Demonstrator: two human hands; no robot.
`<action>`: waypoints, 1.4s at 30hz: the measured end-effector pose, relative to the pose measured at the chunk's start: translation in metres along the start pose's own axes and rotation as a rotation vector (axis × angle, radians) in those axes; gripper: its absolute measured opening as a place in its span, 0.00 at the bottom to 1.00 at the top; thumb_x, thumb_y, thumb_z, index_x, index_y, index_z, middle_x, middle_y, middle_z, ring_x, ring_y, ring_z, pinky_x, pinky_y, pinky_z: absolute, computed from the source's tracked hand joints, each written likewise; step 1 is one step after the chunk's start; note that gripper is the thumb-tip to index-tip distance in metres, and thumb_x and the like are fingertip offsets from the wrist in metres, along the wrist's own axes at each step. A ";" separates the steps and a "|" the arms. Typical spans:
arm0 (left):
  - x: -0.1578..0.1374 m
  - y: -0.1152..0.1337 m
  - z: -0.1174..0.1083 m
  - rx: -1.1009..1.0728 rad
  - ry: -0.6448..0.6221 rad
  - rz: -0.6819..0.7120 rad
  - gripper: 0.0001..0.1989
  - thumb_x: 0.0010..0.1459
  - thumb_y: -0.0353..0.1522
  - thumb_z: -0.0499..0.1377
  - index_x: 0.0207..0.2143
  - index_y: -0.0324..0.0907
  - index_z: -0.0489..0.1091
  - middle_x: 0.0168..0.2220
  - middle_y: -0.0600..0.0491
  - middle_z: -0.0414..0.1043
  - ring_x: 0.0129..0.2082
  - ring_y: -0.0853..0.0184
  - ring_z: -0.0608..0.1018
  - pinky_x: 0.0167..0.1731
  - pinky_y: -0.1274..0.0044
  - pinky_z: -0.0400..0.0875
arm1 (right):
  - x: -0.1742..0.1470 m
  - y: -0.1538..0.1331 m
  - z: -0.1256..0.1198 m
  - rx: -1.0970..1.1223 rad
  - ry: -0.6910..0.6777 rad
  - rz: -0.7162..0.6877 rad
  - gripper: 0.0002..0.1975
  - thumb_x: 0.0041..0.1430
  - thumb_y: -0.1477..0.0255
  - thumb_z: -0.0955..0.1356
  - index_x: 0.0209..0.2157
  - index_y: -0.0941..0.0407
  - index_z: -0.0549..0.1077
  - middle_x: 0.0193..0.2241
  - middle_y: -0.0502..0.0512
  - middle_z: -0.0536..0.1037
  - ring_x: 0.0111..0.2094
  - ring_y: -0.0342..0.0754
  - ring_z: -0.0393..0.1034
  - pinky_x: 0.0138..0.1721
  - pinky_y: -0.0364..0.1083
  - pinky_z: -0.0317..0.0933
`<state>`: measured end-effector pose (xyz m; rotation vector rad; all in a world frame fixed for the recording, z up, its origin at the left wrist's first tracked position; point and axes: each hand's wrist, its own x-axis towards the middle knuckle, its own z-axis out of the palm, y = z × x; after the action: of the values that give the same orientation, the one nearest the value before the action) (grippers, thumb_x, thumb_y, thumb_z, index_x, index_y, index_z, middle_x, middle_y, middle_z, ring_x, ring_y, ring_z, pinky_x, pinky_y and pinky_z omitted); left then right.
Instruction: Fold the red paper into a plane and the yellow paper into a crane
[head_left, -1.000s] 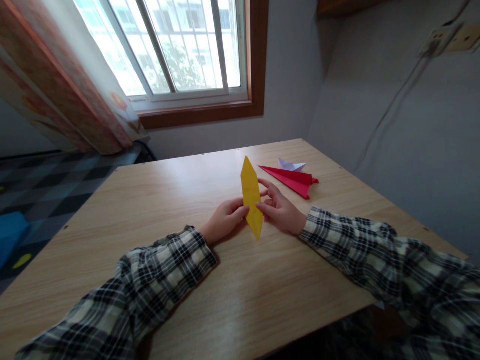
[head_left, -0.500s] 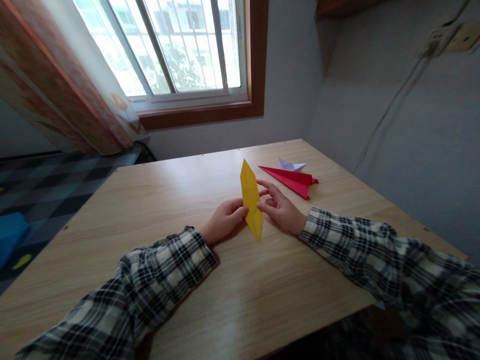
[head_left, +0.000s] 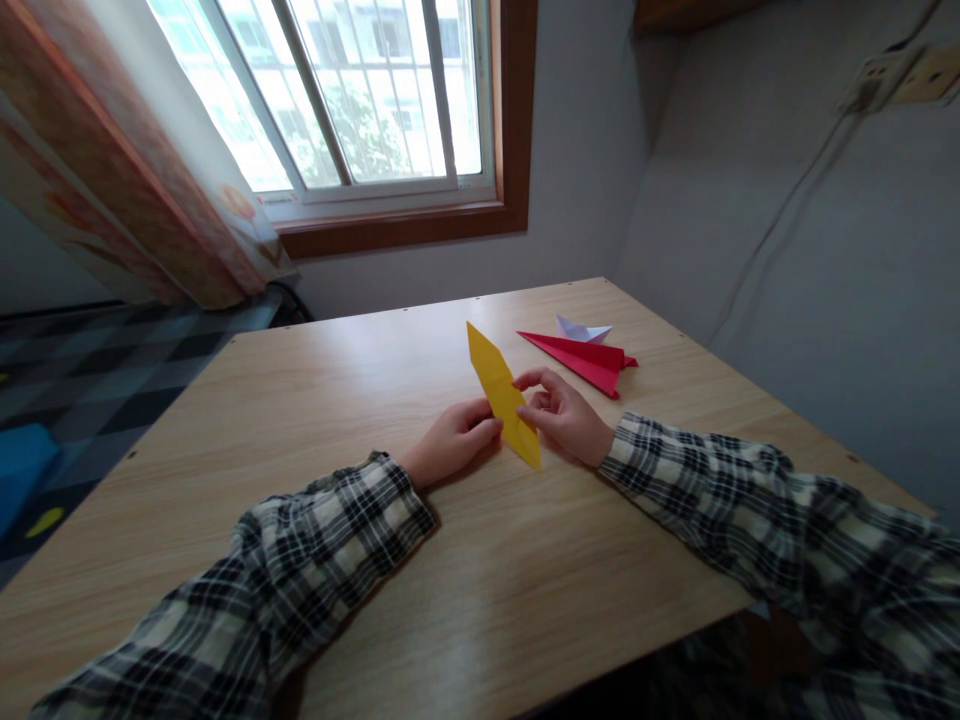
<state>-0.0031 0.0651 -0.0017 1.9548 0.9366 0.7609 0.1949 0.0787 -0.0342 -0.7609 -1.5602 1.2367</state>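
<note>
A folded piece of yellow paper (head_left: 498, 390), long and pointed at both ends, is held up above the table between my two hands. Its far tip leans to the left and its near tip points toward me on the right. My left hand (head_left: 454, 438) pinches its left edge, thumb on the near face and fingers partly hidden behind. On its right edge, my right hand (head_left: 564, 412) has thumb and index finger against the paper, with the other fingers curled.
Behind my right hand lie a folded red paper plane (head_left: 581, 360) and a small white paper boat (head_left: 583, 331). The wooden table (head_left: 360, 590) ends at the grey wall on the right. A blue object (head_left: 24, 465) is at far left, below the curtain (head_left: 142, 150).
The yellow paper has turned counter-clockwise: its far tip swung left and its near tip swung right. Both hands have barely shifted.
</note>
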 end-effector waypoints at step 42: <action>-0.001 -0.007 -0.003 -0.049 -0.054 0.028 0.17 0.61 0.36 0.56 0.48 0.37 0.75 0.49 0.45 0.78 0.45 0.60 0.77 0.49 0.69 0.71 | 0.002 0.001 -0.001 0.117 -0.106 0.039 0.19 0.55 0.62 0.74 0.44 0.53 0.67 0.29 0.46 0.71 0.30 0.43 0.68 0.32 0.43 0.65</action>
<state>-0.0082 0.0685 -0.0060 1.9399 0.8521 0.7372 0.1948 0.0812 -0.0347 -0.6617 -1.5490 1.4039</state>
